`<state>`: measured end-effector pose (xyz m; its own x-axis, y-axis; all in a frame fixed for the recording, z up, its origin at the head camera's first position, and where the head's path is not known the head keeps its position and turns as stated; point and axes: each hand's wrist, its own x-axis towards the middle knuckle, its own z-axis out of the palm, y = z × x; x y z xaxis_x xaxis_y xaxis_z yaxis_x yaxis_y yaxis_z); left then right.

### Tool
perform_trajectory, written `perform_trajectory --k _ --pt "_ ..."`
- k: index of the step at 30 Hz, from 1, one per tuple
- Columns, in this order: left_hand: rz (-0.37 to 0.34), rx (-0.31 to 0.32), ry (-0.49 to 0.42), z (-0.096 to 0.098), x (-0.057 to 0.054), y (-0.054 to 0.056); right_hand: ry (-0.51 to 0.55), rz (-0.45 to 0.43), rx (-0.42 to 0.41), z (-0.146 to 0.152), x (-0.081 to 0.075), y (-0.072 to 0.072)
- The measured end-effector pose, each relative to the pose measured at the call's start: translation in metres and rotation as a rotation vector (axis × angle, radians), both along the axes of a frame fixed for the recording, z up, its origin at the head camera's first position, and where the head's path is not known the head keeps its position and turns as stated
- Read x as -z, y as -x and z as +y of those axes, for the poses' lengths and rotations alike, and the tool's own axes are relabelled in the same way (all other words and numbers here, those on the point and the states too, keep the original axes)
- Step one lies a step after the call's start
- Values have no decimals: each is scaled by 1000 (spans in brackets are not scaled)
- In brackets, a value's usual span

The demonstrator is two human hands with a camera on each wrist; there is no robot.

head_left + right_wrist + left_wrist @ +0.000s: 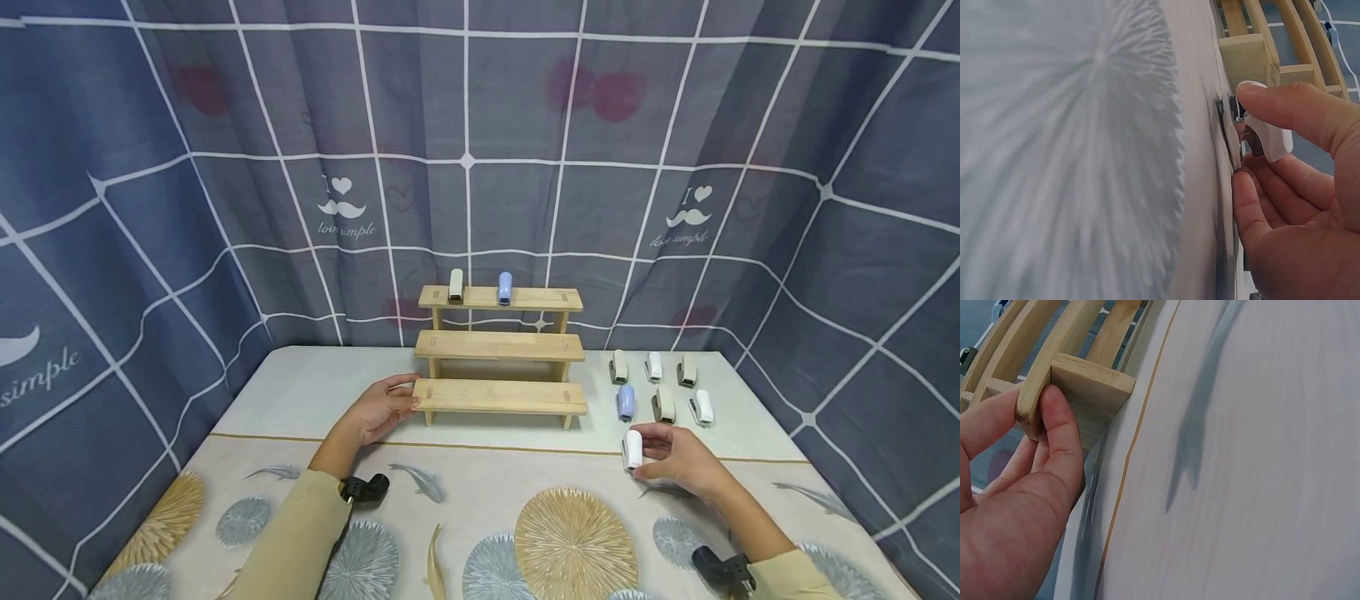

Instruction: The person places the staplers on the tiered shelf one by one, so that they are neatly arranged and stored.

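My left hand [378, 410] pinches the left end of the lowest step of a three-step wooden stand [499, 396]. In the left wrist view, the thumb and fingers lie on both faces of that wooden board [1040, 387]. My right hand [681, 455] holds a small white stapler [633, 450] to the right of the stand, near the cloth's brown line. In the right wrist view the thumb is on one end of the white stapler [1272, 140], fingers beneath and beside it. On the top step stand a beige stapler [456, 286] and a blue stapler [506, 288].
Several more staplers stand in two rows at the right: a blue stapler [626, 402], white ones such as this stapler [702, 407], and beige ones such as this stapler [663, 404]. A patterned cloth [480, 500] covers the table front. A checked curtain [510, 208] encloses the back and sides.
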<state>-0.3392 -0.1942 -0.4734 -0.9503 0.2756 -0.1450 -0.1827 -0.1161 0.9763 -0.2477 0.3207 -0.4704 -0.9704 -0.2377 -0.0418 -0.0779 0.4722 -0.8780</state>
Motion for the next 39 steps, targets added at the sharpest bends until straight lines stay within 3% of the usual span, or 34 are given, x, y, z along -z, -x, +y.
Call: perform_trajectory --k 8,25,39 --pt "-7 -8 5 1 0 -1 2 10 17 -4 -1 1" --pt "4 10 -1 1 1 0 182 64 2 -22 -4 16" --pt "-4 16 -9 1 -3 -2 271 58 47 -37 -14 30"
